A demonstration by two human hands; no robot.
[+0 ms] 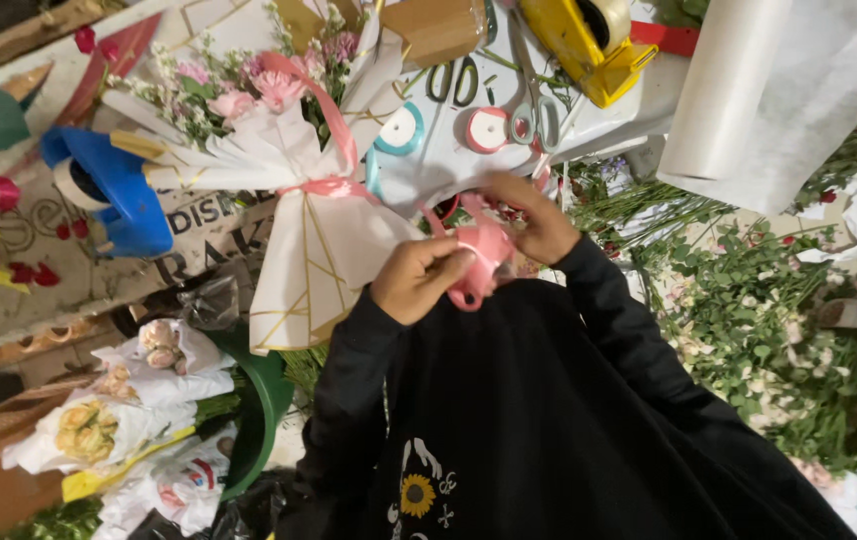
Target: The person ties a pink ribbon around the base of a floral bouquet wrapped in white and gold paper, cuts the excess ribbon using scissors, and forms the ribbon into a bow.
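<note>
- The pink ribbon (484, 262) sits just right of the frame's middle, bunched into loops between both hands. It's glossy satin, soft pink, folded over itself (looks like a bow shape, though the exact folds are hard to read).
- The left hand (417, 278) is curled around the ribbon from the left, fingers pinched tight on the loops.
- The right hand (534, 215) comes in from above, fingertips also closed on the ribbon, touching its top edge. Both arms wear black sleeves.
- Just left of the hands lies a bouquet (279, 170) in crisp white wrapping paper with thin gold lines, pink and tiny white flowers at the top, and a matching pink ribbon tied round its waist.
- Behind the hands, upper middle: two ribbon spools (489, 129) (one teal, one red) and metal scissors (529, 100) on a white surface.
- Upper right: a yellow tape dispenser (589, 40) and a big roll of white paper (769, 100).
- Upper left: a blue tape dispenser (114, 190), chunky plastic.
- Lower left: small wrapped bunches (139, 400) with cream and yellow roses.
- Right side: loose green stems and leaves (769, 320) piled up.
</note>
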